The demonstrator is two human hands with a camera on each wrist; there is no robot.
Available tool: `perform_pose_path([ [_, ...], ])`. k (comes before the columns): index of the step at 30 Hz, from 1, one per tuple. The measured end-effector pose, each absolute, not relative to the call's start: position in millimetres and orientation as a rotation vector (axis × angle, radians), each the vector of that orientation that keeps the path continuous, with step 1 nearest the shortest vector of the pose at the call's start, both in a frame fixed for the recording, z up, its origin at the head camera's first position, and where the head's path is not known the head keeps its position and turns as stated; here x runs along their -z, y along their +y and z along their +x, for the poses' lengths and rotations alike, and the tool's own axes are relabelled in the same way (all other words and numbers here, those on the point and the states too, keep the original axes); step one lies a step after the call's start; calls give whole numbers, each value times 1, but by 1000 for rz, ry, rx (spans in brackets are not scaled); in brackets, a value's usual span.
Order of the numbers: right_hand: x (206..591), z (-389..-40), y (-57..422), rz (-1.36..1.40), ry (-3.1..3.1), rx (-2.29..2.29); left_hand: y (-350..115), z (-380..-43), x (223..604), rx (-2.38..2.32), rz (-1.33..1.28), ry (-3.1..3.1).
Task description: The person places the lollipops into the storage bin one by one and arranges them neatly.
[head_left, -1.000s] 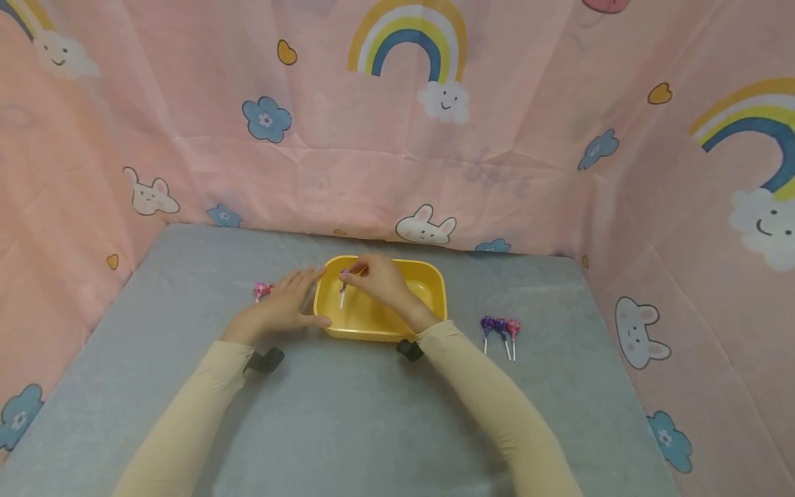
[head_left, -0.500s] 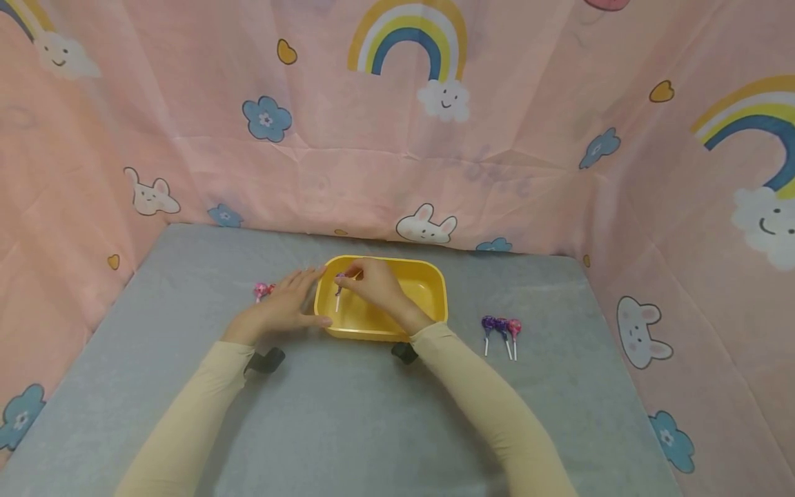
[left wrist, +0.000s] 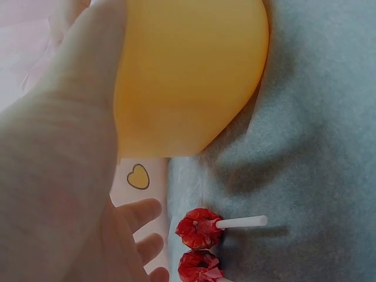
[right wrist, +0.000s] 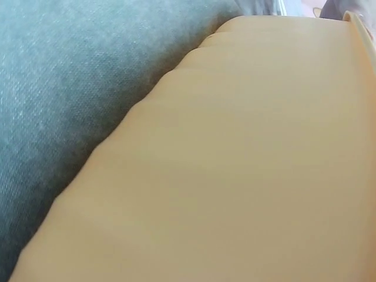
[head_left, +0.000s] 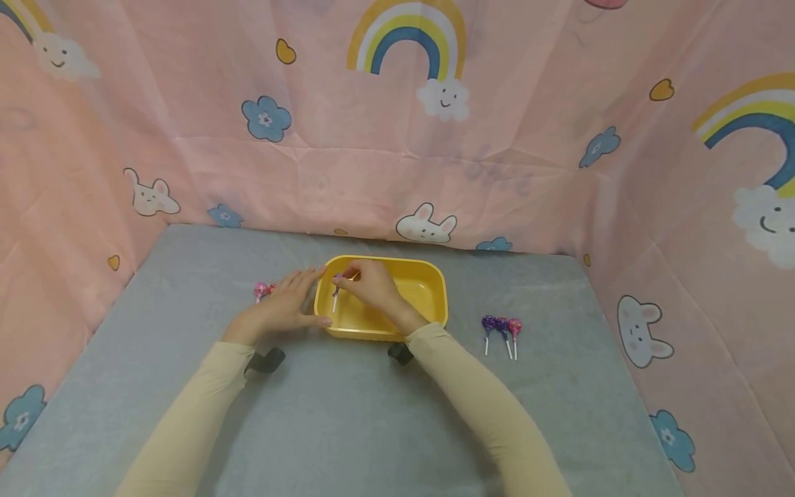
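Observation:
A yellow plastic tub [head_left: 428, 330] stands on the grey cloth. Inside its left end, my right hand [head_left: 375, 284] pinches a purple-wrapped lollipop [head_left: 337, 286] near its head, the white stick pointing down toward the near side. Whether the stick touches the tub floor, I cannot tell. My left hand [head_left: 278, 307] lies along the tub's left end with fingers extended, fingertips near the far corner and thumb by the near rim. Red-wrapped lollipops [left wrist: 200, 228] lie on the cloth beside it, partly hidden by that hand in the head view. The right wrist view shows the tub's wall [right wrist: 223, 153] but no fingers.
To the right of the tub, two purple lollipops [head_left: 488, 324] and a pink one [head_left: 515, 327] lie side by side. A pink lollipop head [head_left: 260, 290] shows left of the left hand. Pink patterned curtains [head_left: 348, 166] enclose the table's back and sides.
My right hand has moved slightly left and nearer inside the tub, carrying the lollipop toward the left wall. The left hand stays where it was.

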State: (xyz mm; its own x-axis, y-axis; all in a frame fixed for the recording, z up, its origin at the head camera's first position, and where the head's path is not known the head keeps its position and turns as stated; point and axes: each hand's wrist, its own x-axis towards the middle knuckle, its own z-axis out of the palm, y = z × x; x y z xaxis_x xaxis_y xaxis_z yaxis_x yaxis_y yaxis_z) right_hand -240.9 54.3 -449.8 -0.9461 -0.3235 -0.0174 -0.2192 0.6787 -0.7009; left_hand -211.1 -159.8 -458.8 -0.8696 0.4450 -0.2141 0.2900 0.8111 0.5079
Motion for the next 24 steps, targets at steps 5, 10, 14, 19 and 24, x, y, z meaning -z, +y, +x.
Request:
perform_pose_path([
  [5, 453, -242, 54, -447, 2746, 1119, -160, -211, 459, -680, 574, 2677],
  [10, 457, -243, 54, -467, 2760, 1132, -159, -212, 460, -682, 588, 2680],
  [14, 459, -243, 53, -457, 2757, 1126, -159, -211, 458, -684, 597, 2682],
  [19, 462, -243, 51, -450, 2742, 1124, -160, -211, 459, -687, 590, 2682],
  [24, 465, -242, 50, -453, 2739, 1128, -160, -211, 459, -692, 578, 2679],
])
